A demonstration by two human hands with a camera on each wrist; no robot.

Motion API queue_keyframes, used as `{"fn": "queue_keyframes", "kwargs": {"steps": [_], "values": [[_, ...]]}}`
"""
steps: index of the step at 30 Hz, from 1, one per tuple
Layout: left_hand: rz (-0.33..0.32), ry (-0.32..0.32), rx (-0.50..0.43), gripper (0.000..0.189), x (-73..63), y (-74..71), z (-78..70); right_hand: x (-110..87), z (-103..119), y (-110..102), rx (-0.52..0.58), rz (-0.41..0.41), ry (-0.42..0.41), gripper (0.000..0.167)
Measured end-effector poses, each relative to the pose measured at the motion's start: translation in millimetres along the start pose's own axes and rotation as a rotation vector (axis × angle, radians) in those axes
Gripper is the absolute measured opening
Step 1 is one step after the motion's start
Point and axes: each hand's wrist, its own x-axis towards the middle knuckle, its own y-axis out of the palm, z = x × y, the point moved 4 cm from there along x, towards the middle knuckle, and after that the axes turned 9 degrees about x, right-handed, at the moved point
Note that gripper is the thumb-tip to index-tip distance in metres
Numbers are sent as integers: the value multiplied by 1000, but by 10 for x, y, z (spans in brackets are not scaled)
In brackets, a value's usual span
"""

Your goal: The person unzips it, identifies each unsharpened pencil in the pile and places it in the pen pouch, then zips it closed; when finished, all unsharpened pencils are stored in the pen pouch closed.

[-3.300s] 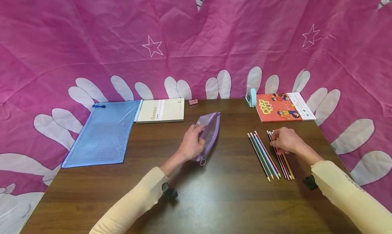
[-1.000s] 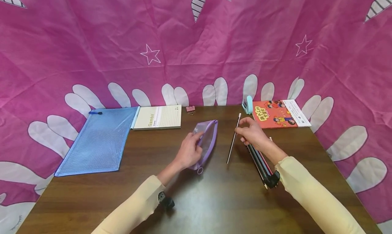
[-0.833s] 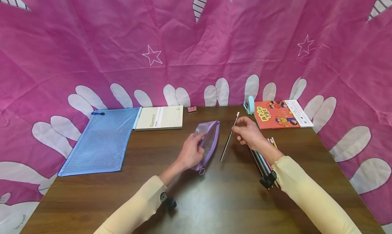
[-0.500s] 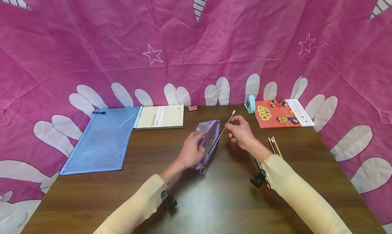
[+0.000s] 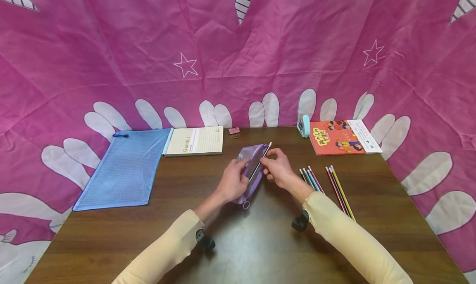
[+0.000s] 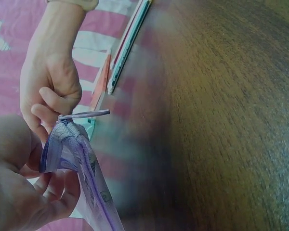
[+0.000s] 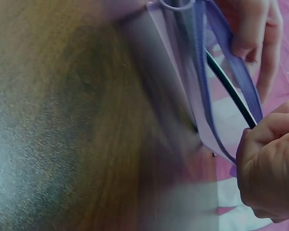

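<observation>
My left hand (image 5: 233, 180) grips the side of a see-through purple zipper pencil pouch (image 5: 255, 185), whose mouth gapes toward the right. Between the fingertips of my right hand (image 5: 278, 168) is a dark pencil (image 7: 231, 94), slanting down into the pouch mouth. Its white eraser end sticks out past the pouch's far corner in the head view. The pencil's lower end is inside the pouch. In the left wrist view, a ring zipper pull (image 6: 86, 114) hangs at the near end of the pouch.
Several pencils lie in two groups to the right, one group of pencils (image 5: 311, 178) partly behind the right forearm, the other pencils (image 5: 340, 189) beyond it. At the back are a blue mesh bag (image 5: 124, 168), notepad (image 5: 195, 141), pink clip (image 5: 234, 131), mint stapler-like item (image 5: 305, 126) and red book (image 5: 338, 138).
My right hand has brought one pencil from the group on the right leftward and lowered it into the pouch mouth. My left hand stays on the pouch.
</observation>
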Motion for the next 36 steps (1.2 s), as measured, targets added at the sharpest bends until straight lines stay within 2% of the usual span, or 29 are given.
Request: {"fn": "queue_keyframes", "kwargs": {"steps": [7, 14, 21, 25, 29, 36], "values": [[8, -16, 0, 58, 9, 1, -6, -38, -46, 104, -118, -13, -34, 30], [-13, 4, 6, 59, 17, -1, 0, -86, -46, 187, -253, -30, -95, 31], [-37, 0, -6, 60, 20, -45, 6, -133, 50, 130, -296, -12, -130, 26], [-60, 6, -10, 60, 13, -74, 12, -155, 168, -26, -323, -3, -150, 24], [-52, 3, -21, 61, 14, -65, 19, -178, 328, -326, -394, -8, -144, 23], [-36, 7, -12, 62, 32, -13, 17, -184, 504, -880, -600, 24, -146, 28]]}}
